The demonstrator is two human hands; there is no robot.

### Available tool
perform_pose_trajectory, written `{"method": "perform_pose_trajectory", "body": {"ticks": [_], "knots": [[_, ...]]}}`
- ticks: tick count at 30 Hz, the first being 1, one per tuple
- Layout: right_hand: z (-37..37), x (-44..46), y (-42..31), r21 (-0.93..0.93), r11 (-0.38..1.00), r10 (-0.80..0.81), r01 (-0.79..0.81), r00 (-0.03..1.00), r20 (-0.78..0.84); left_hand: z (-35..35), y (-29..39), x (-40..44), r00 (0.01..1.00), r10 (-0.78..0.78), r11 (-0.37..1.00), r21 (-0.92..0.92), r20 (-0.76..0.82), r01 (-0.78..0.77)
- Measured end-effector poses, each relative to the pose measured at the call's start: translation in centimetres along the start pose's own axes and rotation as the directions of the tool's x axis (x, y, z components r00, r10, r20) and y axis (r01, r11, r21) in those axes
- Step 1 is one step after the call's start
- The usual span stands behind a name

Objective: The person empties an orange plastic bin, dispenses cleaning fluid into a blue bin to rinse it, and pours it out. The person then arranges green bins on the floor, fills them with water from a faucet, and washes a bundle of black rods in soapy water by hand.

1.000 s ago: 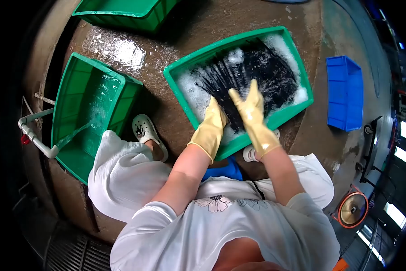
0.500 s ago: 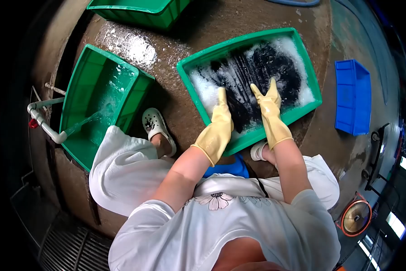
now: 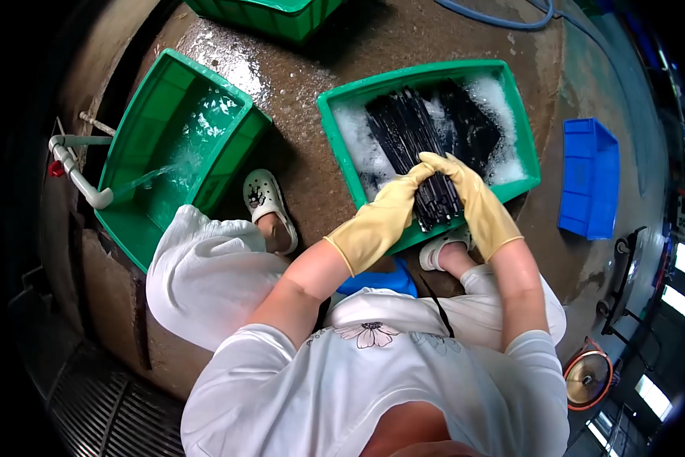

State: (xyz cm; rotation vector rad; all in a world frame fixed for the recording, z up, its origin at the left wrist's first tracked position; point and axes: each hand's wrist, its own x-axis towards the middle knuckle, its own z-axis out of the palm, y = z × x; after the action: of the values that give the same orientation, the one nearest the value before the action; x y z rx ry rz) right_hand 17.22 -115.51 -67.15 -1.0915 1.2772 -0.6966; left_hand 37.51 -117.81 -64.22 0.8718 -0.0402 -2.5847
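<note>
A green tub point(image 3: 426, 71) of foamy water holds long thin black strips. Both hands wear yellow rubber gloves. My left hand point(image 3: 403, 192) wraps the left side of a bundle of black strips point(image 3: 407, 126), and my right hand point(image 3: 464, 183) closes round it from the right, the fingers meeting on top. The bundle's near ends stick out below my hands by the tub's near edge. More black material point(image 3: 470, 126) lies in the suds at the right side of the tub.
Water runs from a white pipe point(image 3: 79, 183) into a green bin point(image 3: 148, 114) at the left. Another green bin point(image 3: 296, 21) stands at the top. A blue crate point(image 3: 590, 179) is on the right, a hose point(image 3: 502, 23) on the wet floor. My shoes flank the tub's near side.
My hands, apart and spread on the strips before, have come together and closed round a bundle. The strips are gathered and raised out of the foam. The view has shifted slightly.
</note>
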Motion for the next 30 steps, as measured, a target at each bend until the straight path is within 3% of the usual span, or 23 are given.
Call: {"method": "perform_pose_trajectory", "body": {"ticks": [2,3,5,7,8,9,10,12,13,16,18,20,21,22,23,24,25,26,27,28,29,30], "knots": [[-2.3,0.6,-0.8,0.282,0.914,0.267,-0.292,0.956,0.124,1.2,-0.6,0.1,1.0,-0.02,0.997,-0.071,-0.003,0.019],[-1.1,-1.0,-5.4,-0.413,0.911,0.045,0.005,0.993,0.111,1.7,-1.0,0.0,0.998,-0.035,0.977,-0.21,0.059,0.046],[-2.3,-1.5,-6.2,-0.426,0.905,0.058,0.005,0.989,0.134,2.6,-1.4,-0.4,0.985,-0.089,0.914,-0.38,0.147,0.139],[-2.2,-3.8,-6.5,-0.372,0.928,0.027,0.001,0.997,0.069,2.7,-2.0,-0.9,0.972,-0.117,0.922,-0.341,0.202,0.182],[0.1,-5.2,-12.0,-0.646,0.672,-0.299,0.362,0.931,0.211,2.1,-2.7,-0.8,0.97,-0.095,0.946,-0.283,0.223,0.157],[2.0,-4.3,-12.9,-0.246,0.969,-0.013,0.01,1.0,-0.011,3.9,-1.2,-4.8,0.984,-0.061,0.983,-0.162,0.168,0.088],[3.2,-4.0,-13.3,0.268,0.904,0.368,-0.333,0.926,-0.089,4.6,0.2,-6.9,0.978,-0.01,0.988,-0.147,0.21,0.041],[5.5,-3.5,-15.7,0.262,0.943,0.234,-0.206,0.969,-0.079,4.9,1.9,-7.7,0.961,0.15,0.982,-0.149,0.232,-0.118],[5.8,-2.4,-15.8,0.238,0.948,0.24,-0.21,0.965,-0.105,4.7,2.9,-7.6,0.943,0.25,0.963,-0.157,0.217,-0.219],[7.8,3.6,-16.2,0.201,0.973,0.119,-0.115,0.993,-0.007,2.5,6.7,-7.4,0.852,0.513,0.855,-0.161,0.11,-0.494],[11.6,7.6,-19.2,0.143,0.978,0.152,-0.152,0.988,0.01,0.0,9.2,-7.8,0.771,0.637,0.764,-0.133,0.005,-0.631],[14.9,12.7,-19.7,0.145,0.977,0.139,-0.157,0.982,0.128,-1.4,12.6,-12.4,0.701,0.702,0.705,-0.016,-0.123,-0.709],[18.4,12.9,-22.3,0.171,0.976,0.108,-0.137,0.98,0.169,-3.2,14.3,-12.9,0.637,0.766,0.637,-0.035,-0.085,-0.77],[19.1,17.5,-19.6,0.164,0.973,0.116,-0.164,0.956,0.269,-6.6,15.7,-12.0,0.603,0.783,0.615,0.037,-0.154,-0.788],[20.3,20.7,-16.7,0.197,0.967,0.126,-0.16,0.977,0.173,-8.6,17.2,-13.3,0.576,0.799,0.593,0.061,-0.174,-0.803],[23.9,22.3,-18.6,0.117,0.984,0.1,-0.133,0.961,0.257,-10.9,18.8,-14.0,0.523,0.815,0.554,0.069,-0.25,-0.83],[26.2,24.1,-18.5,0.097,0.995,0.005,-0.037,0.948,0.318,-13.2,20.5,-14.9,0.488,0.759,0.577,0.101,-0.431,-0.81],[28.2,23.8,-19.3,-0.159,0.981,-0.098,0.113,0.991,0.094,-13.3,21.6,-16.6,0.517,0.75,0.603,0.106,-0.412,-0.791],[29.8,24.5,-17.6,-0.078,0.959,-0.275,0.271,0.96,-0.044,-12.1,22.8,-18.7,0.315,0.799,0.512,0.306,-0.512,-0.802],[30.9,26.0,-17.4,-0.268,0.93,-0.282,0.25,0.955,-0.087,-11.6,23.8,-19.7,0.088,0.831,0.412,0.502,-0.548,-0.76],[31.2,24.8,-18.5,-0.281,0.942,-0.238,0.185,0.957,-0.166,-13.3,24.7,-19.4,-0.11,0.848,0.376,0.736,-0.518,-0.563],[30.6,23.1,-18.2,-0.186,0.941,-0.318,0.284,0.929,-0.188,-14.1,25.5,-18.5,-0.299,0.862,0.32,0.897,-0.41,-0.306]]}}
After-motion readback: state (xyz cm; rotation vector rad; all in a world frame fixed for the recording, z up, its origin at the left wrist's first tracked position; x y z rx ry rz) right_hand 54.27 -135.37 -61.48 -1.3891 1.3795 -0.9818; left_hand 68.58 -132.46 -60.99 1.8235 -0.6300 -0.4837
